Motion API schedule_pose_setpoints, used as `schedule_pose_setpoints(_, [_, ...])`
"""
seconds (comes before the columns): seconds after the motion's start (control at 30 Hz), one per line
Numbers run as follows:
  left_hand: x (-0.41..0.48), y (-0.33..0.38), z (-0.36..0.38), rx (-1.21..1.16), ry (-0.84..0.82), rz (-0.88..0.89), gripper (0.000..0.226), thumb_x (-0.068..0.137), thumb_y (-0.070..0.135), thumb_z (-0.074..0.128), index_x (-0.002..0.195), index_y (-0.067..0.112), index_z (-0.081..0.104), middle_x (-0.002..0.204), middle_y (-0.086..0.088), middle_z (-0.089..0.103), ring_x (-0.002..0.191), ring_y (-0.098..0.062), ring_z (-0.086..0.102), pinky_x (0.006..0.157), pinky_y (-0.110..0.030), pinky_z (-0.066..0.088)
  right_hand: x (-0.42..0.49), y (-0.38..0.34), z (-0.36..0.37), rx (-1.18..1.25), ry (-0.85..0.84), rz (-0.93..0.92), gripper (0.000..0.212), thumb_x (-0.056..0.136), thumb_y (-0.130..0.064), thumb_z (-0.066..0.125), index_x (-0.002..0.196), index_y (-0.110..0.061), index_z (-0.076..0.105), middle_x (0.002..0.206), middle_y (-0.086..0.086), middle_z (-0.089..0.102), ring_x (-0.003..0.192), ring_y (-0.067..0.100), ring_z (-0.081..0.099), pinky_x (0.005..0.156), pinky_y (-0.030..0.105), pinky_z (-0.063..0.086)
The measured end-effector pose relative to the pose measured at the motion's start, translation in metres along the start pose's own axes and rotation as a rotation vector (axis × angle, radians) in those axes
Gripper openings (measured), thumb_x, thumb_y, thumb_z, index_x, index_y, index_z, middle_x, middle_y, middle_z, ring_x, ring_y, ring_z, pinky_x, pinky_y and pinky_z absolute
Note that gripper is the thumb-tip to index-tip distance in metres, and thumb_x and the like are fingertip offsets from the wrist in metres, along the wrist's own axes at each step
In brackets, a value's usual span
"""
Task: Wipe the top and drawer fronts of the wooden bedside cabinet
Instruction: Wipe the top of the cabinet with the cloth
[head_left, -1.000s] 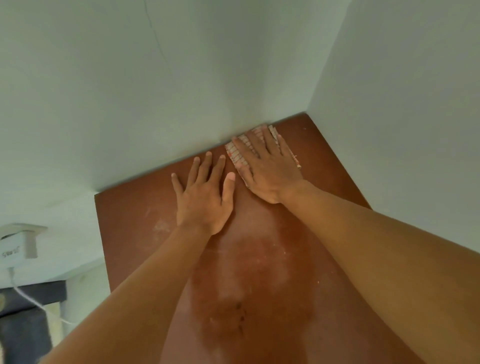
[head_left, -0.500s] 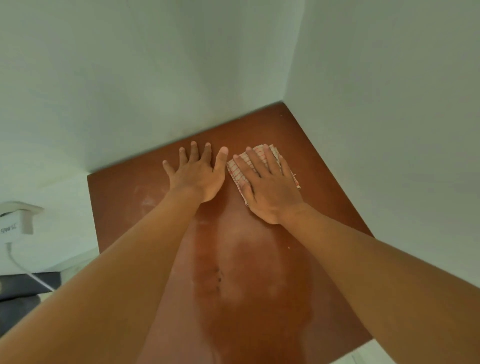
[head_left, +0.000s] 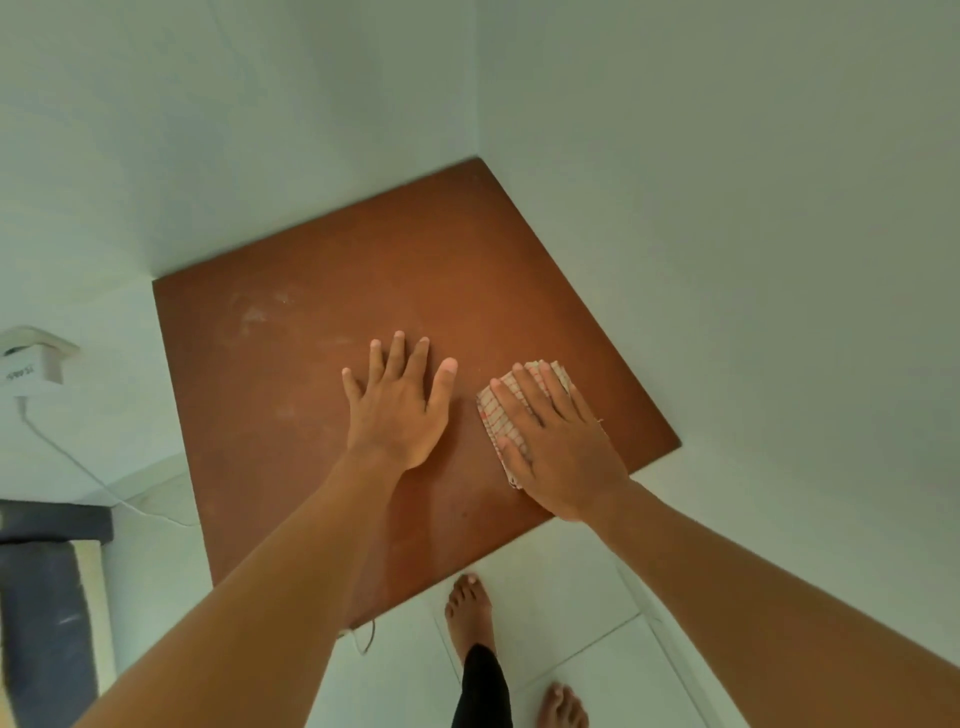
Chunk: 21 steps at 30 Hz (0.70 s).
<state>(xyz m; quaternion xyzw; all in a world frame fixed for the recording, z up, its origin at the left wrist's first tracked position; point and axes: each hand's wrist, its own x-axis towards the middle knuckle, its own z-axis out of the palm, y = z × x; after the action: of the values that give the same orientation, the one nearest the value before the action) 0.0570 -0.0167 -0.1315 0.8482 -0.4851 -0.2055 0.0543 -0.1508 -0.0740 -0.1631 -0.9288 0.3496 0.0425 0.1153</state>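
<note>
From the head view, the cabinet top (head_left: 415, 270) sits tucked into the corner of two pale walls, seen from above as a reddish-brown slab; the drawer fronts are hidden below its near edge and cannot be seen. The right hand (head_left: 558, 441) lies flat, fingers spread, pressing a folded checked cloth (head_left: 493, 410) onto the wood near the right-hand edge, toward the front; the cloth is pinned under the palm rather than gripped, its long axis running roughly from the near edge toward the far wall. The left hand (head_left: 397, 402) is open and empty, palm down on the wood just beside the cloth, apparently bracing. The relation that matters: the pale dusty smudges (head_left: 254, 314) lie at the far left of the top, across from the cloth and beyond the left hand; so the unwiped patch is leftward and away from the right hand, and the left hand stands between. A sweep that way likely needs the left hand lifted clear first; a charger (head_left: 31, 364) hangs on the wall past the left edge.
</note>
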Motion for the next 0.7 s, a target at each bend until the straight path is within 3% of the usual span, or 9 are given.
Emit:
schedule_pose_setpoints(0.13, [-0.036, 0.006, 0.007, 0.005, 0.001, -0.010, 0.076, 0.097, 0.068, 0.003, 0.162, 0.031, 0.018, 0.172, 0.000, 0.003, 0.157, -0.024, -0.009, 0.123, -0.059, -0.006, -0.046, 0.004, 0.003, 0.052, -0.017, -0.007, 0.075, 0.092, -0.045, 0.040, 0.162, -0.018, 0.027, 0.168, 0.012, 0.024, 0.157, 0.034, 0.014, 0.126, 0.054, 0.018])
schedule_pose_setpoints(0.3, [-0.065, 0.008, 0.007, 0.006, 0.005, -0.012, 0.076, 0.098, 0.069, 0.004, 0.161, 0.031, 0.019, 0.171, -0.001, 0.003, 0.157, -0.024, -0.009, 0.123, -0.059, -0.006, -0.082, 0.006, 0.010, 0.032, -0.011, -0.053, 0.072, 0.087, -0.022, 0.039, 0.158, -0.013, 0.035, 0.163, 0.015, 0.034, 0.153, 0.040, 0.026, 0.123, 0.056, 0.026])
schedule_pose_setpoints(0.47, [-0.083, 0.003, -0.002, 0.031, 0.018, -0.024, 0.074, 0.098, 0.068, 0.005, 0.161, 0.031, 0.019, 0.171, -0.002, 0.002, 0.157, -0.025, -0.009, 0.123, -0.060, -0.005, -0.113, 0.007, 0.021, 0.026, 0.070, -0.087, 0.074, 0.080, 0.006, 0.061, 0.151, -0.010, 0.047, 0.156, 0.012, 0.048, 0.149, 0.036, 0.037, 0.121, 0.047, 0.035])
schedule_pose_setpoints(0.5, [-0.084, 0.000, -0.005, 0.037, 0.018, -0.027, 0.075, 0.098, 0.068, 0.004, 0.161, 0.031, 0.018, 0.171, -0.003, 0.002, 0.157, -0.025, -0.008, 0.123, -0.060, -0.005, -0.123, 0.009, 0.024, 0.029, 0.075, -0.095, 0.071, 0.080, 0.007, 0.064, 0.148, -0.010, 0.053, 0.154, 0.011, 0.051, 0.147, 0.034, 0.041, 0.115, 0.042, 0.044])
schedule_pose_setpoints(0.57, [-0.083, -0.007, -0.011, 0.040, 0.020, -0.037, 0.077, 0.097, 0.070, 0.003, 0.162, 0.031, 0.017, 0.171, -0.003, 0.002, 0.157, -0.025, -0.009, 0.123, -0.060, -0.005, -0.144, 0.015, 0.025, 0.056, 0.089, -0.094, 0.063, 0.073, 0.006, 0.077, 0.133, -0.013, 0.067, 0.146, 0.009, 0.060, 0.135, 0.028, 0.057, 0.081, 0.032, 0.064])
schedule_pose_setpoints(0.6, [-0.081, -0.011, -0.014, 0.039, 0.023, -0.044, 0.078, 0.096, 0.071, 0.002, 0.162, 0.031, 0.017, 0.171, -0.003, 0.002, 0.157, -0.026, -0.009, 0.122, -0.060, -0.005, -0.153, 0.017, 0.024, 0.088, 0.104, -0.093, 0.061, 0.070, 0.004, 0.082, 0.127, -0.015, 0.071, 0.140, 0.008, 0.064, 0.126, 0.025, 0.065, 0.068, 0.028, 0.065])
schedule_pose_setpoints(0.63, [-0.077, -0.015, -0.018, 0.038, 0.027, -0.051, 0.079, 0.095, 0.072, 0.002, 0.162, 0.032, 0.017, 0.171, -0.003, 0.002, 0.157, -0.026, -0.009, 0.122, -0.060, -0.005, -0.158, 0.018, 0.021, 0.119, 0.125, -0.101, 0.058, 0.072, 0.001, 0.081, 0.127, -0.015, 0.072, 0.138, 0.008, 0.066, 0.119, 0.023, 0.069, 0.065, 0.025, 0.064])
schedule_pose_setpoints(0.7, [-0.069, -0.022, -0.025, 0.041, 0.038, -0.060, 0.079, 0.095, 0.072, 0.002, 0.162, 0.032, 0.017, 0.171, -0.003, 0.003, 0.157, -0.026, -0.008, 0.123, -0.060, -0.004, -0.151, 0.015, 0.009, 0.139, 0.194, -0.143, 0.049, 0.086, -0.004, 0.063, 0.133, -0.015, 0.068, 0.141, 0.007, 0.063, 0.123, 0.022, 0.066, 0.078, 0.022, 0.059])
